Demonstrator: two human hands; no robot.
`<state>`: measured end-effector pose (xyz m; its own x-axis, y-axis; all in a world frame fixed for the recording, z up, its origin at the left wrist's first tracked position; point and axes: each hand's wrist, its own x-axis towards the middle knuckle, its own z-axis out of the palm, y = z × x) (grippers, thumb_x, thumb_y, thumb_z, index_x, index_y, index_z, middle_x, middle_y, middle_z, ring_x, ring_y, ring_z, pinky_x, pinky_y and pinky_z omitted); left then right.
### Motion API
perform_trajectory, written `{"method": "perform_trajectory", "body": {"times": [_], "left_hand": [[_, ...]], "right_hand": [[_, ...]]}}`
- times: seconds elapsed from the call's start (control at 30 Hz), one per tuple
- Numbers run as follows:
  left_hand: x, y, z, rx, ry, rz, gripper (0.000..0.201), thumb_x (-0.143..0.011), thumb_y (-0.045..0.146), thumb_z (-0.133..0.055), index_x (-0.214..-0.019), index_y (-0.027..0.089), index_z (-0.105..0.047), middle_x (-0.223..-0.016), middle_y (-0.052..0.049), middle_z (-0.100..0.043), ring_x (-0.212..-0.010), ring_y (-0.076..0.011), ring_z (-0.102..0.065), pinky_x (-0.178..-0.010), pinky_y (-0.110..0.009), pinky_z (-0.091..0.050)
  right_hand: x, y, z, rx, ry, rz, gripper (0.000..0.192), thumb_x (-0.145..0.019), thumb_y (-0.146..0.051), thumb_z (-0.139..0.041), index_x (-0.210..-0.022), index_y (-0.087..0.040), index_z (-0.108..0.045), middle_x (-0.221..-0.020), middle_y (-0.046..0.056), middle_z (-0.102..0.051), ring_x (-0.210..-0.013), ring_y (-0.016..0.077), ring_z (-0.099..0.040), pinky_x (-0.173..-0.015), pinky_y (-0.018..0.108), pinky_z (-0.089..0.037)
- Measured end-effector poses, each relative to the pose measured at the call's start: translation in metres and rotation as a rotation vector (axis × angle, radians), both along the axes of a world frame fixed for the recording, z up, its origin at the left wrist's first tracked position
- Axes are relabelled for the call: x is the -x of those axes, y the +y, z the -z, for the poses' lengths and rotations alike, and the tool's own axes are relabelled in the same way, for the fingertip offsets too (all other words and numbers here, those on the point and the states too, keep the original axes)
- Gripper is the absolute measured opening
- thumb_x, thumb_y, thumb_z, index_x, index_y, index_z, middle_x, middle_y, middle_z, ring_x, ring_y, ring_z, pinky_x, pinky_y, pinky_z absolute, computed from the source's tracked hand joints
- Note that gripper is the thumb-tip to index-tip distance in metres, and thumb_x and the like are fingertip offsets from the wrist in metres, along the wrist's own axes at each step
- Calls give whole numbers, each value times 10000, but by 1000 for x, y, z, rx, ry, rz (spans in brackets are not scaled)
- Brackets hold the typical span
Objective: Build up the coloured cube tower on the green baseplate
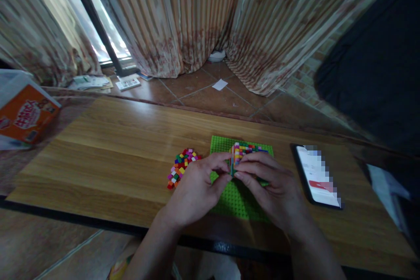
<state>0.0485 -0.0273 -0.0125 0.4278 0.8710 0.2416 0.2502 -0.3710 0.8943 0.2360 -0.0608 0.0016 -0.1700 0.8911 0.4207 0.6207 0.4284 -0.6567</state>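
A green studded baseplate (241,201) lies on the wooden table, and a structure of small multicoloured toy bricks (241,148) stands on its far part. At the structure's left edge, the thumb and index finger of my left hand (201,188) are closed around its near corner. From the other side, my right hand (275,188) has its thumb and fingers closed on the same corner, covering much of the front. A thin bluish-green edge shows between the fingertips; whether it is a separate piece I cannot tell. Beside my left hand sits a pile of loose bricks (179,168), partly hidden.
A phone with a lit screen (318,177) lies on the wooden table (114,153) to the right. At the far left is a clear container with an orange label (29,113). Behind the table are curtains (203,17) and a tiled floor with papers. A dark shape fills the upper right.
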Motion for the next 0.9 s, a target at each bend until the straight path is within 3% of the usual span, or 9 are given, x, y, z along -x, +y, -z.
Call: {"method": "perform_trajectory", "body": {"times": [0.17,0.23,0.37,0.57,0.9], "left_hand": [[41,17,-4,4,157,-333,212,-825,255,-646,-1023,197,-690,-933,-11,-728,-835,-149,-681,-755,-238,-526],[57,23,-6,12,255,-380,181,-797,297,-665,-939,190,-702,-906,-15,-724,-834,-169,-674,-735,-251,-521],[71,28,-6,28,434,-332,192,-760,328,-673,-889,194,-721,-909,-26,-718,-821,-189,-667,-773,-290,-512],[68,29,0,72,587,-275,207,-748,272,-651,-924,210,-739,-1000,-52,-725,-893,-218,-672,-826,-316,-490],[59,29,-1,129,755,-348,197,-795,220,-582,-913,214,-740,-1041,-50,-726,-938,-218,-669,-828,-298,-472]], "right_hand": [[-24,-1,4,26,-4,150,95,-862,-283,-675,-912,-318,-749,-1057,20,-666,-1017,200,-605,-862,390,-501],[-31,-1,7,48,-6,180,83,-849,-316,-688,-892,-332,-757,-1103,18,-663,-1061,219,-591,-895,426,-489],[-30,-1,11,103,-31,179,70,-829,-330,-706,-861,-351,-764,-1179,4,-649,-1145,245,-555,-966,489,-453],[-18,3,15,101,7,181,55,-820,-326,-716,-822,-354,-763,-1236,-7,-622,-1215,249,-511,-1035,528,-402],[-11,5,14,141,49,277,60,-792,-317,-719,-755,-274,-737,-1215,38,-624,-1149,268,-548,-986,509,-428]]}}
